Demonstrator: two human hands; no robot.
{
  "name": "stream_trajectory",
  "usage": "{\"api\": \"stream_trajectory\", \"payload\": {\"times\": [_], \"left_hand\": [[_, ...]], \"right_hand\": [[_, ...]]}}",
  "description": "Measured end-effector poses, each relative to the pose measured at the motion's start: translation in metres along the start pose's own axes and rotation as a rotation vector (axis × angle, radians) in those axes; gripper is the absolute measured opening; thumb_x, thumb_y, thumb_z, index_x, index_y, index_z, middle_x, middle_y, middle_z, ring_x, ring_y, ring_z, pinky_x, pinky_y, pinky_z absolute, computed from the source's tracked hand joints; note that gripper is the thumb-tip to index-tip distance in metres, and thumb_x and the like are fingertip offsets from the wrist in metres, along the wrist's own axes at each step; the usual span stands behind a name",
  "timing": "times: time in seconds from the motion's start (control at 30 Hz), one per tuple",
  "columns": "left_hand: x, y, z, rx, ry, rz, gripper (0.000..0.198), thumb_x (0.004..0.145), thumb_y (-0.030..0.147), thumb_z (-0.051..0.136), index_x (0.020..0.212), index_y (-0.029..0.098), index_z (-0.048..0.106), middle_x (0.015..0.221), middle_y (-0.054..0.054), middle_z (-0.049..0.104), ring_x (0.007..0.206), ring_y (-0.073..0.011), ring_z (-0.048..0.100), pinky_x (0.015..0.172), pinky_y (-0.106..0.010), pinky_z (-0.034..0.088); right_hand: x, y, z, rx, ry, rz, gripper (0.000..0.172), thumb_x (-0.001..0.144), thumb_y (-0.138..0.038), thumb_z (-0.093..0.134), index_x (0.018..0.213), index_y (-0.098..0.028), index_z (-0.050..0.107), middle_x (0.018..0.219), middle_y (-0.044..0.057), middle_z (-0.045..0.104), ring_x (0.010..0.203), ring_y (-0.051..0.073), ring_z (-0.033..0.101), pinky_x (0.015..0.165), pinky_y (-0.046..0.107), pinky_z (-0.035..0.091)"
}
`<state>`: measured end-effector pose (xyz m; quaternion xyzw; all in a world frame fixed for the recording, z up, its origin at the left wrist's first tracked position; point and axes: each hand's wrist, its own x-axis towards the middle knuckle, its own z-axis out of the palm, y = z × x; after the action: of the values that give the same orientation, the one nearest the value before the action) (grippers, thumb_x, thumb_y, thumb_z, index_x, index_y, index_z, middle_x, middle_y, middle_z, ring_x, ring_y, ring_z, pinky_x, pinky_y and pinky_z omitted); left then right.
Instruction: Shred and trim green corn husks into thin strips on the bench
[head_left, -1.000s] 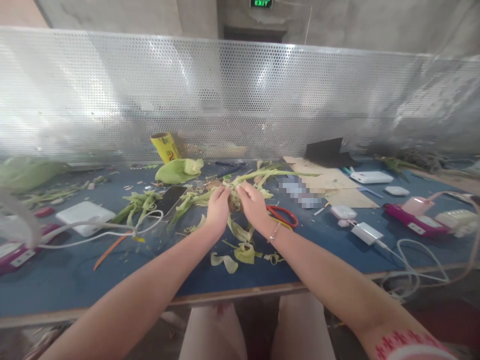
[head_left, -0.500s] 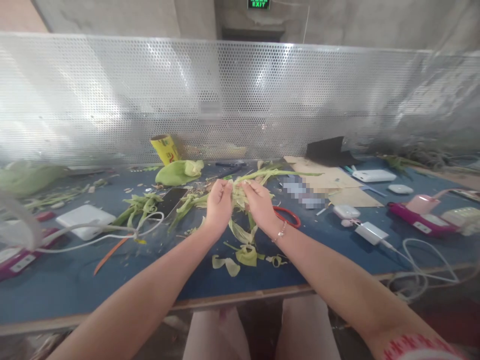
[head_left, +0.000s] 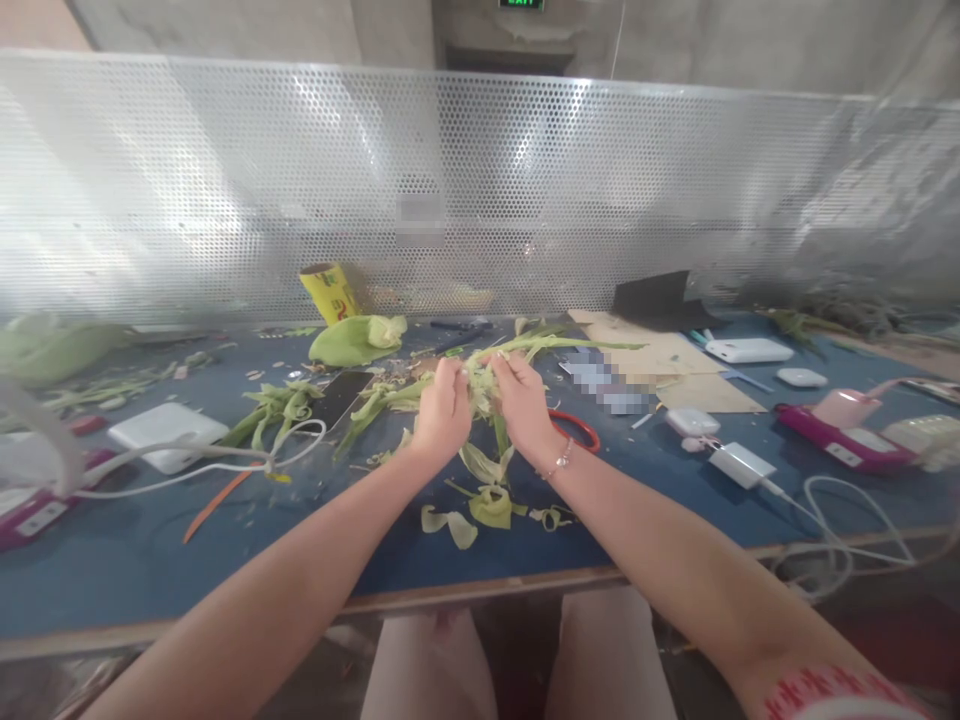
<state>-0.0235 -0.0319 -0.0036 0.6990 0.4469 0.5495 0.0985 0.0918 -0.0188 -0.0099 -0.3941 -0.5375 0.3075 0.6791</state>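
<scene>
Near the middle of the blue table, my left hand (head_left: 442, 410) and my right hand (head_left: 523, 408) are closed with fingertips pinching a pale green leafy vegetable (head_left: 482, 390). Its fine parts blur between my fingers. A long green stem (head_left: 577, 344) stretches right behind my right hand. Below my hands lie torn leaf pieces (head_left: 491, 506), and a leafy bunch (head_left: 375, 402) is left of my left hand. Beside my right wrist is a red loop (head_left: 583, 430), partly hidden by the wrist.
Behind stands a perforated metal panel (head_left: 300, 180), with a yellow tube (head_left: 330, 294) and a big green leaf (head_left: 352, 340) before it. A phone (head_left: 341, 398), white cable (head_left: 225, 462) and leaf bunch (head_left: 274, 410) lie left. Cardboard (head_left: 664, 355), white charger (head_left: 742, 465) and purple power strip (head_left: 840, 440) are right.
My fingers have shifted slightly around the pale vegetable, with the hands a little further apart. The camera view has tilted slightly down; objects on the table look unmoved.
</scene>
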Motion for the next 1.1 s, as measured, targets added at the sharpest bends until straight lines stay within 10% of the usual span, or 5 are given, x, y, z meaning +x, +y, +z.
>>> {"api": "stream_trajectory", "payload": {"times": [0.43,0.83,1.1], "left_hand": [[0.005,0.002,-0.005,-0.079,-0.075,-0.004,0.014,0.084,0.029,0.044,0.073,0.021,0.046,0.056,0.004,0.043,0.052,-0.0103,0.04,0.054,-0.022,0.033],[0.019,-0.011,-0.006,-0.191,-0.13,-0.199,0.038,0.082,0.046,0.048,0.059,0.016,0.056,0.046,0.004,0.036,0.046,-0.0095,0.035,0.047,-0.024,0.028],[0.016,-0.007,-0.002,-0.549,0.09,-0.431,0.029,0.076,0.046,0.058,0.082,0.019,0.049,0.072,0.001,0.053,0.06,-0.0086,0.049,0.056,-0.022,0.041]], "right_hand": [[0.003,-0.004,-0.007,-0.069,-0.061,-0.043,0.031,0.083,-0.045,0.048,0.076,-0.019,0.065,0.065,-0.001,0.053,0.065,0.012,0.049,0.065,0.025,0.041],[0.021,-0.006,-0.029,-0.117,-0.587,0.02,0.029,0.075,-0.039,0.062,0.097,-0.021,0.064,0.071,-0.001,0.058,0.063,0.011,0.052,0.059,0.026,0.043],[0.017,-0.006,-0.024,0.141,-0.408,0.222,0.018,0.07,-0.033,0.066,0.078,-0.018,0.059,0.067,-0.004,0.056,0.057,0.009,0.057,0.059,0.025,0.048]]}}
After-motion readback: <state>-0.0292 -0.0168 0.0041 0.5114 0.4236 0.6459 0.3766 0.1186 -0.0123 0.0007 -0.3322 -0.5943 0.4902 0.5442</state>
